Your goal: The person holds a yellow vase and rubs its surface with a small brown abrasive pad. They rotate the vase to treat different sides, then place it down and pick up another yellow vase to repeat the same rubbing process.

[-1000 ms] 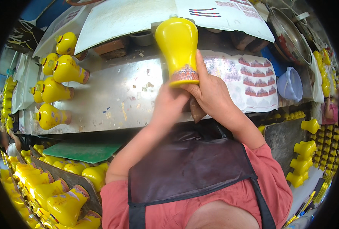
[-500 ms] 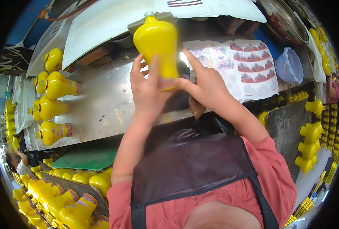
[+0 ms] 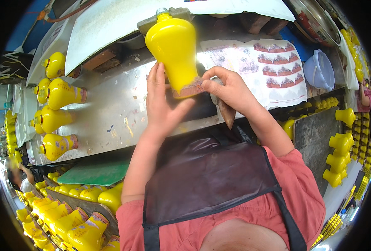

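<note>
A glossy yellow bottle lies with its glass neck on a grey notched block and its wide foot toward me. A pink and purple patterned decal strip runs round the foot. My left hand is open along the bottle's left side, fingers straight and thumb spread below the foot. At the right end of the strip, the thumb and forefinger of my right hand are pinched together; their tips partly hide what is between them. Under the foot is a dark support, with a brown pointed piece beside it.
Sheets of printed decals lie on the metal table to the right, near a pale blue bucket. Several yellow bottles lie at the left. Below them are a green board and more bottles. A white board overhangs the back.
My left hand has slid down the bottle and its thumb has come away from the foot. My right fingers have curled into a pinch. The patterned strip is now plainly visible.
</note>
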The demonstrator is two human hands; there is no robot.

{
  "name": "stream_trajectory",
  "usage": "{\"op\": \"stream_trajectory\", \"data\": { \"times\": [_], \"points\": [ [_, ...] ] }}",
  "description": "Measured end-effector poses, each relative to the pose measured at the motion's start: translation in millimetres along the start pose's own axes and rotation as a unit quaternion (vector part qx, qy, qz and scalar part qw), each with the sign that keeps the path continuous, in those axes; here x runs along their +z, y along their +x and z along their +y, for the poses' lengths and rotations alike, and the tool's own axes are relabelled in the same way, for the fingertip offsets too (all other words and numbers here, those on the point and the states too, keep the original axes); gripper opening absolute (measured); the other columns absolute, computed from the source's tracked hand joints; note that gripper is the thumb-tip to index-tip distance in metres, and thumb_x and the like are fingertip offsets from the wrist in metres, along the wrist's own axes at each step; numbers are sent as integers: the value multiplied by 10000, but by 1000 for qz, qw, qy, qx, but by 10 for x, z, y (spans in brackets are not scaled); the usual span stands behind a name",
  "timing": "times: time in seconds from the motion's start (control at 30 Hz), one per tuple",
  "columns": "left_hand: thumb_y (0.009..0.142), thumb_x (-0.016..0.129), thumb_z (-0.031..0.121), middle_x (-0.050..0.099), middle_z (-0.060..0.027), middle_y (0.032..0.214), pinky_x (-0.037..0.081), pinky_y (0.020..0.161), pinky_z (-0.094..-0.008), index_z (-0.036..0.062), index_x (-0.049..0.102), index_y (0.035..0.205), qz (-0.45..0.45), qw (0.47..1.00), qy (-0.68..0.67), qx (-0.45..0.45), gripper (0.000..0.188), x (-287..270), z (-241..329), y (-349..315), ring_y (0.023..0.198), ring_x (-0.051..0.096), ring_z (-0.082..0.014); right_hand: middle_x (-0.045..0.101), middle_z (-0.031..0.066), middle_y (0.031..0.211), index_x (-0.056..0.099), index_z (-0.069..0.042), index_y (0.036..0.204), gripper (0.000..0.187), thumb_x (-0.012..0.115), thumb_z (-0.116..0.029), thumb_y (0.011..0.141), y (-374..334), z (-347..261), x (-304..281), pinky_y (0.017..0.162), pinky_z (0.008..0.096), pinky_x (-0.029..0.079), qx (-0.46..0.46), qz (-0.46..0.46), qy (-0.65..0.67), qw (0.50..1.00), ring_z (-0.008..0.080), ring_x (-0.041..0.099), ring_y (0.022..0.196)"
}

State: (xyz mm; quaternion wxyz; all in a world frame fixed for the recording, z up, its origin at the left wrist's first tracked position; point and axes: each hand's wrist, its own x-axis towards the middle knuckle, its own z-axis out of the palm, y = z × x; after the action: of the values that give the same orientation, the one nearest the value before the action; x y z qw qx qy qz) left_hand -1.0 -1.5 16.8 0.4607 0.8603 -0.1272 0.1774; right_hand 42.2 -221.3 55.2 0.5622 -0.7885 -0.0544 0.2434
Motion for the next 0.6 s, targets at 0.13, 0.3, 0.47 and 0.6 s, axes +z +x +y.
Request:
{"op": "stream_trajectory", "data": {
  "times": [0.13, 0.3, 0.47, 0.6],
  "points": [
    [900, 691, 96, 416, -118, 1496, 472, 1027, -367, 46, 286, 1589, 13, 974, -160, -159, 801, 63, 29, -17, 1226, 522, -206, 619, -24, 796, 622, -48, 966, 183, 649, -222, 1015, 14, 19, 86, 605, 226, 462, -11, 7, 32, 999, 38, 543, 678],
    [892, 694, 82, 407, -109, 1503, 466, 1027, -358, 49, 301, 1578, 37, 976, -159, -141, 791, 150, 63, -10, 1240, 493, -197, 614, 13, 780, 609, -46, 967, 165, 643, -204, 1000, 73, 157, 176, 652, 276, 472, -107, 73, -58, 990, 86, 538, 716],
    [882, 707, 82, 392, -115, 1516, 463, 1024, -353, 46, 297, 1579, 45, 978, -144, -147, 809, 181, 57, -7, 1246, 485, -201, 642, 112, 758, 620, -37, 997, 159, 628, -196, 1001, 95, 177, 197, 641, 325, 490, -126, 147, -133, 972, 183, 622, 673],
    [834, 792, 157, 372, -149, 1526, 473, 1002, -357, 78, 286, 1596, 35, 998, 0, -53, 918, 132, 100, -9, 1235, 492, -234, 674, 124, 735, 675, -64, 1146, 187, 623, -135, 981, -35, 135, 193, 554, 355, 496, -85, 208, -145, 964, 268, 649, 574]
  ]
}}
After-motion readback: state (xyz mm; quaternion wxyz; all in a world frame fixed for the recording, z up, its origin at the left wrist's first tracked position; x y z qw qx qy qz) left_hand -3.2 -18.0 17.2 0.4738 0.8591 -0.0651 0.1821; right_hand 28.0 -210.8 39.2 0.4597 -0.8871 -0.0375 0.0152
